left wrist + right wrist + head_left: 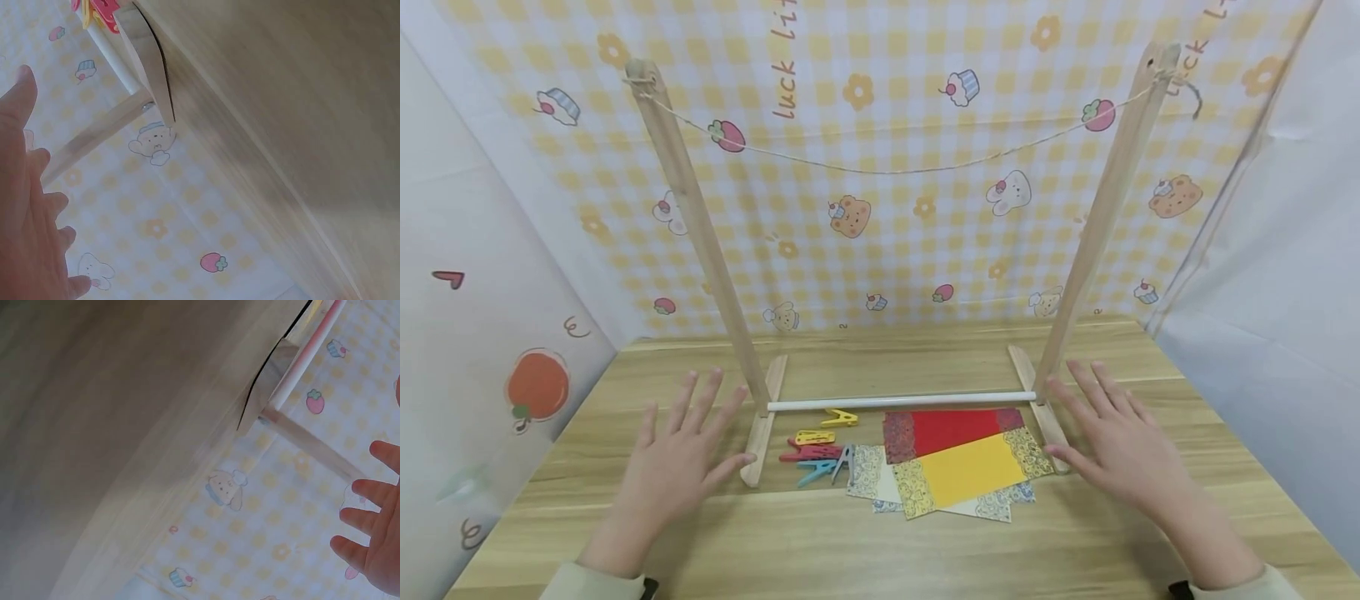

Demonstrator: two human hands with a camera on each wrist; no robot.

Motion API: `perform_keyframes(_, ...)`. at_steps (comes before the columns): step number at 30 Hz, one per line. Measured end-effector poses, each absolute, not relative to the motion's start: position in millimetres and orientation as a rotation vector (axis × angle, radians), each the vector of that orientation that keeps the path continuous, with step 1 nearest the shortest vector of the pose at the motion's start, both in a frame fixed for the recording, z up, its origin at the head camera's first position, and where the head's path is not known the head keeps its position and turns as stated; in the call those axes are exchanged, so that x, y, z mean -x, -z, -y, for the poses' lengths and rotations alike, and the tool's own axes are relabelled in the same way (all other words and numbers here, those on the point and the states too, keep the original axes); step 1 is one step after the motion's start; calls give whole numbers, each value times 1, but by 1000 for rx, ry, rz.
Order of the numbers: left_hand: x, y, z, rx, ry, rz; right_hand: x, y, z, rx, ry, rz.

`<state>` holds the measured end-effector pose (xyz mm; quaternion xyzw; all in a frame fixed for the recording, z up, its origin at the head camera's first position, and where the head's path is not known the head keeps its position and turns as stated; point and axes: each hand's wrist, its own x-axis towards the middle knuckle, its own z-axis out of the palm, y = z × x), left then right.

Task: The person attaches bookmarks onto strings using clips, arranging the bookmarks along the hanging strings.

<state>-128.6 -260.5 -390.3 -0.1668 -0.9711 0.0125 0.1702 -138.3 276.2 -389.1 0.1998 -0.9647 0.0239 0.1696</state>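
My left hand [677, 467], fingers spread and holding nothing, is beside the left foot [762, 433] of a wooden stand. On the opposite side, my right hand [1123, 450] is likewise spread and bare, near the right foot [1051, 429]. A thin string [880, 172] sags between the stand's left post [700, 225] and right post [1105, 208]. Between the hands lie several clothespins, among them a yellow one [841, 418], a blue one [817, 472] and a grey one [844, 462]. Right of them, a yellow patterned paper strip [973, 473] overlaps a red one [951, 432] and a whitish one [867, 473].
A white rod [902, 402] joins the stand's feet low down, behind the papers. The wood-grain table [820, 550] meets a yellow checked backdrop [895, 250] at the rear. White sheets hang at the left [482, 217] and right [1270, 283].
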Motion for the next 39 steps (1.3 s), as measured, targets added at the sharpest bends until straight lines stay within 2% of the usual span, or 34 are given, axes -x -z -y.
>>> perform_keyframes(19,130,385,232,527,35,2758,155,382,-225,-700,-177,2805)
perform_keyframes(39,151,393,208,656,273,2749,170,381,-177,-825,-434,3071)
